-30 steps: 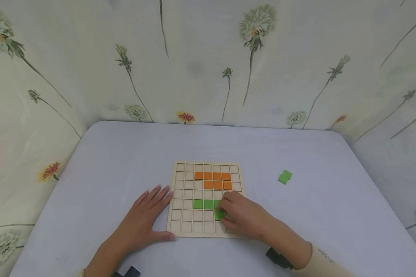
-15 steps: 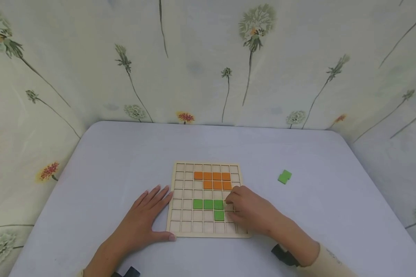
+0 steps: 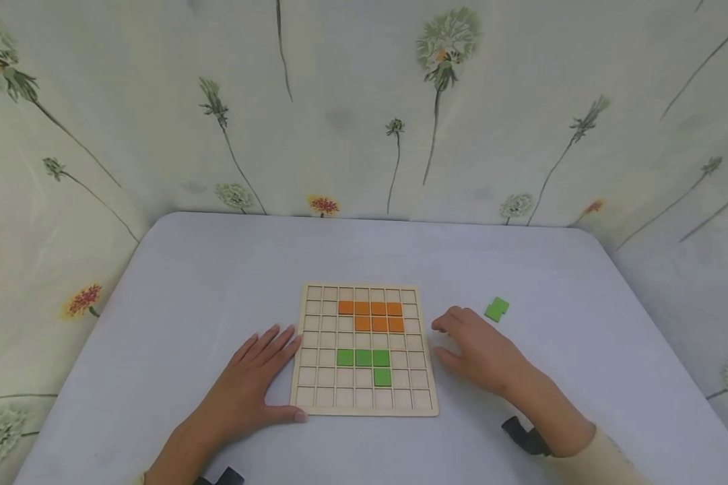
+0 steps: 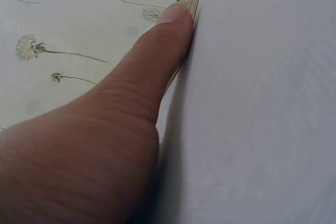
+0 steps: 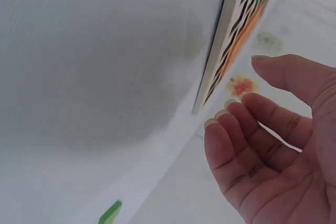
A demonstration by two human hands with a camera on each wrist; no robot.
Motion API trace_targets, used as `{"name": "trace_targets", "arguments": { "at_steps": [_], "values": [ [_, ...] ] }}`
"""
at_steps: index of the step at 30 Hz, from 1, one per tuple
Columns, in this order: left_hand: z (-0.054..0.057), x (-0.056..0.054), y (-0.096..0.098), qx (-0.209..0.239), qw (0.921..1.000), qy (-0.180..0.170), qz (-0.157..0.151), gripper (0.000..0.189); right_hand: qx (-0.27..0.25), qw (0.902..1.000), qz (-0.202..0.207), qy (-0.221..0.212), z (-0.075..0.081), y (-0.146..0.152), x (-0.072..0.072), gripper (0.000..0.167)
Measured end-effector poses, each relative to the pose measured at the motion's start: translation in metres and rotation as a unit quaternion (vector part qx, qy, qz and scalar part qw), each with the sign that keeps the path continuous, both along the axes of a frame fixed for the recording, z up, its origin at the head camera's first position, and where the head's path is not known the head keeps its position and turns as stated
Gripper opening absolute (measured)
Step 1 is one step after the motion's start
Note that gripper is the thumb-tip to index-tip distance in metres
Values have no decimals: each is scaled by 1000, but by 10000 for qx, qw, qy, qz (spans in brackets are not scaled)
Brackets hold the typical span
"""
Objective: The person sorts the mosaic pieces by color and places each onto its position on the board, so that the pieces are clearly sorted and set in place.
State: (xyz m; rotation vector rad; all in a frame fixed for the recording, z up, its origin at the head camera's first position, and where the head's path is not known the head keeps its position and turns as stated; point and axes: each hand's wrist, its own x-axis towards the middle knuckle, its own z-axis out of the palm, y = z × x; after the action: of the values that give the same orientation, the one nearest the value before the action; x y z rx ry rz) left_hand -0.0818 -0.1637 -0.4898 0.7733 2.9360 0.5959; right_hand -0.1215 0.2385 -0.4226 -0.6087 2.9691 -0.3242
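A pale wooden grid board lies flat on the table. My left hand rests at its left edge with straight, spread fingers, the thumb touching the near left corner. In the left wrist view the thumb lies along the board's edge. On the board sit orange squares in two adjoining rows, and green squares in an L shape nearer me. Just right of the board hovers my right hand, fingers loosely bent and nothing between them, as the right wrist view also shows. Beyond it lies a loose green piece.
The white table has rounded far corners. Cloth with printed dandelions hangs behind and along the sides. Dark straps are on both wrists.
My right hand has left the green squares and moved right, off the board, towards the loose green piece. The left hand stays at the board's edge. The squares have not moved.
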Motion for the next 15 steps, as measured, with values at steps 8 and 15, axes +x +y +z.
{"name": "trace_targets", "arguments": {
  "at_steps": [8,15],
  "values": [
    [-3,0,-1,-33,10000,24,33,118,37,9995,-268,154,6,27,-7,41],
    [-3,1,-2,107,9996,238,-50,116,209,9975,-637,205,7,45,-11,42]
  ]
}}
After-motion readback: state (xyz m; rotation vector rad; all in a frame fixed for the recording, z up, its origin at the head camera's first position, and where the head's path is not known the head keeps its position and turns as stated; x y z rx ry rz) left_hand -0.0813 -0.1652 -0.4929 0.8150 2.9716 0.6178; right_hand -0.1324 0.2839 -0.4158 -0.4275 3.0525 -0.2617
